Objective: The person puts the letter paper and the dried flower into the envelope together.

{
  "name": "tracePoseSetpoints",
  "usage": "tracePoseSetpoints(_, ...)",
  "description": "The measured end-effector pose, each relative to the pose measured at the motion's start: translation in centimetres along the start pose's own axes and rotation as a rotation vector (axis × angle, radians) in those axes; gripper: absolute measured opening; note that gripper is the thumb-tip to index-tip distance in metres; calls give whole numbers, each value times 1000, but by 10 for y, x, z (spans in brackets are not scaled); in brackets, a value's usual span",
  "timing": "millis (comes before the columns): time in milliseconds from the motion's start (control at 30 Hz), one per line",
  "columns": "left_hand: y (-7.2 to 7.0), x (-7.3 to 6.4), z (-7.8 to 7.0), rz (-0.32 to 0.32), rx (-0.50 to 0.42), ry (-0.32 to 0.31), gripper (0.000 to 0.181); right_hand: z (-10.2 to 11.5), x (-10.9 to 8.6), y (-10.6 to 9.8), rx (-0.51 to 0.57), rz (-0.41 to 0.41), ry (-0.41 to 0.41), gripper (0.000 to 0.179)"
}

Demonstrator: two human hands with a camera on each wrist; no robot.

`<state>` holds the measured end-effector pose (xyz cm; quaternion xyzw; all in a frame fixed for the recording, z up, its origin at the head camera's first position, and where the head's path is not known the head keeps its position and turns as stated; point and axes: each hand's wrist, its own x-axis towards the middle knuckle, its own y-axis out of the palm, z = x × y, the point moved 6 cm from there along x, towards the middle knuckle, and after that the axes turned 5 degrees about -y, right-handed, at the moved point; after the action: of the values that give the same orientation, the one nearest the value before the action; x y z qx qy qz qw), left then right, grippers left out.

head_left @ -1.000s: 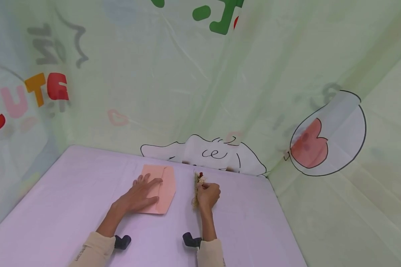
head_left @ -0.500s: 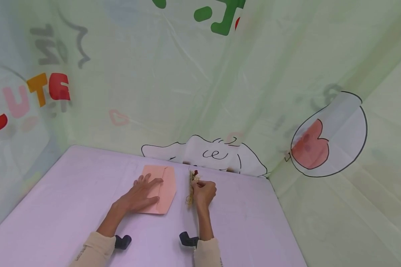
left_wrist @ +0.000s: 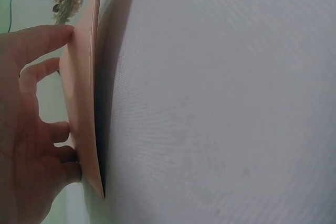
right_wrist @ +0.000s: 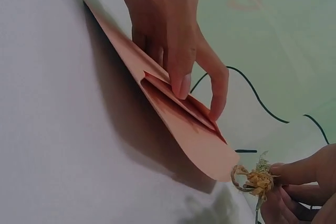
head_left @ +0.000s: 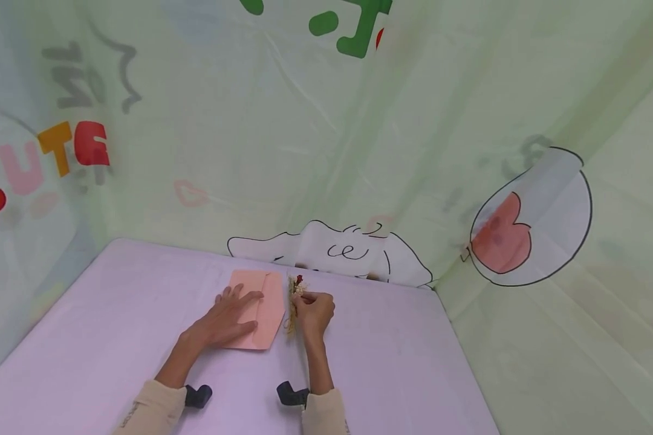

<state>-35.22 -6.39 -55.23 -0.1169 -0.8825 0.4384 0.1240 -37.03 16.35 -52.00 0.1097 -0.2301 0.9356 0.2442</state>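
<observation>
A pink envelope (head_left: 271,311) lies on the table with its flap side turned to the right. My left hand (head_left: 223,319) rests on it, fingers spread over the paper. In the right wrist view, the envelope (right_wrist: 202,153) shows its open mouth, with the left thumb and a finger at the pocket's edge. My right hand (head_left: 315,311) pinches a small dried flower bouquet (head_left: 292,305) close to the envelope's right edge. A dark red bloom tops pale flowers, and twine (right_wrist: 239,179) loops round the stems. In the left wrist view the bouquet (left_wrist: 69,1) appears past the envelope's far end.
The lilac tabletop (head_left: 413,356) extends on both sides of the hands. Behind it hangs a pale green curtain (head_left: 223,133) with printed drawings, meeting the table's back edge. Black wrist mounts (head_left: 198,396) sit by both cuffs.
My right hand has moved left with the bouquet, from well apart to right beside the envelope. My left hand and the envelope have stayed in place.
</observation>
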Motion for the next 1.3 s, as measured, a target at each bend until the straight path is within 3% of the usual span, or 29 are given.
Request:
tracePoseSetpoints(533, 0, -2, 0, 13, 4, -16, 64, 14, -15, 28, 49, 63, -14, 13)
tracePoseSetpoints(933, 1, 0, 0, 33, 10, -32, 65, 7, -23, 36, 54, 48, -14, 13)
tracePoseSetpoints(1300, -1, -4, 1, 43, -27, -60, 66, 3, -28, 48, 9, 97, -7, 15)
